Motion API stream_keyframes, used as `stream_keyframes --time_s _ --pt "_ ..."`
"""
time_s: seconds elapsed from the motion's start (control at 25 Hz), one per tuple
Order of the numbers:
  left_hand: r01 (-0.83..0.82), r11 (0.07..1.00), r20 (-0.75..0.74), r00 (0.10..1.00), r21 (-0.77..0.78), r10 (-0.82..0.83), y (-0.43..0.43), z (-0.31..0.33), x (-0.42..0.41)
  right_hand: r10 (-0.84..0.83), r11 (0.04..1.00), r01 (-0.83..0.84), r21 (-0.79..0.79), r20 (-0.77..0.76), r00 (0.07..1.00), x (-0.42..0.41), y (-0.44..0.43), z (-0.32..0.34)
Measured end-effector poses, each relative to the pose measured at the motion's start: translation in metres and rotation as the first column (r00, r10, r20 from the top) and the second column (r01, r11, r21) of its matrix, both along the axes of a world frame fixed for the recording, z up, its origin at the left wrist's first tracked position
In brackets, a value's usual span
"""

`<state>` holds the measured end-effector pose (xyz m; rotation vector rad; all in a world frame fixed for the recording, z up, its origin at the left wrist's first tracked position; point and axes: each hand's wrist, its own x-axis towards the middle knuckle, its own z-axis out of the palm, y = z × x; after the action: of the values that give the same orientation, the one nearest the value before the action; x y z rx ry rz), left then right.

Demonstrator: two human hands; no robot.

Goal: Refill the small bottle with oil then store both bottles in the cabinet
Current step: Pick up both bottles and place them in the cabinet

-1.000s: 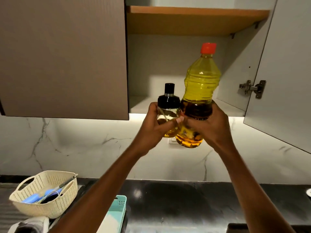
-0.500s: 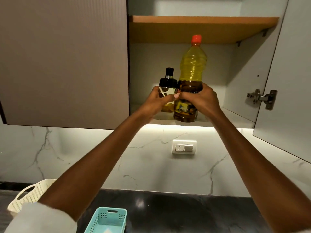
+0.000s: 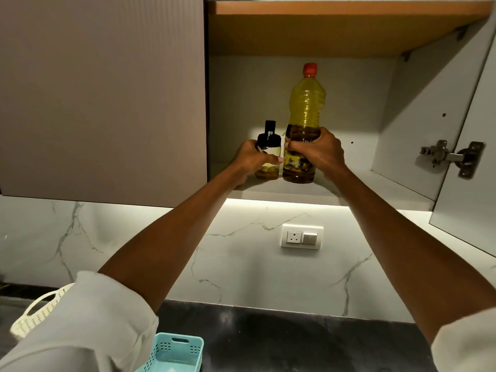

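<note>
Deeper on the shelf [image 3: 354, 183] now, left grip [image 3: 251, 159] wraps small bottle [image 3: 269, 157], right grip [image 3: 320, 151] wraps large bottle [image 3: 306, 103]; dark desk [image 3: 295, 342] below.

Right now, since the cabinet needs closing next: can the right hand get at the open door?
Probably yes, once it lets go. The right hand grips the big oil bottle on the shelf, so it is busy; the open door hangs to its right with nothing between them.
</note>
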<state>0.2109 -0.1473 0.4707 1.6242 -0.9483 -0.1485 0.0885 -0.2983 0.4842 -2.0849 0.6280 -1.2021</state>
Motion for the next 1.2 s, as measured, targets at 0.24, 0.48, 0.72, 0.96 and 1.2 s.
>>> stream_keyframes --time_s 0.24,0.48,0.72,0.96,1.2 --pt "-0.03 0.999 -0.053 0.998 0.026 0.031 -0.021 0.004 0.026 0.024 0.999 -0.023 0.034 -0.015 1.0 0.018 -0.027 0.001" --pt "-0.037 0.999 -0.043 0.998 0.02 0.038 -0.047 0.006 0.048 0.043 0.998 -0.041 0.054 -0.028 0.999 0.037 -0.05 0.0" --pt "-0.159 0.987 0.051 0.986 0.034 0.157 -0.069 0.0 0.064 0.03 0.998 -0.027 0.063 -0.053 0.998 0.051 -0.061 0.0" --pt "-0.266 0.959 0.169 0.954 0.096 0.248 -0.079 0.003 0.071 0.061 0.993 -0.06 0.101 -0.008 0.998 0.062 -0.07 -0.005" --pt "-0.311 0.941 0.199 0.939 0.135 0.281 -0.085 0.0 0.08 0.075 0.994 -0.075 0.077 0.008 0.997 0.07 -0.075 -0.003"
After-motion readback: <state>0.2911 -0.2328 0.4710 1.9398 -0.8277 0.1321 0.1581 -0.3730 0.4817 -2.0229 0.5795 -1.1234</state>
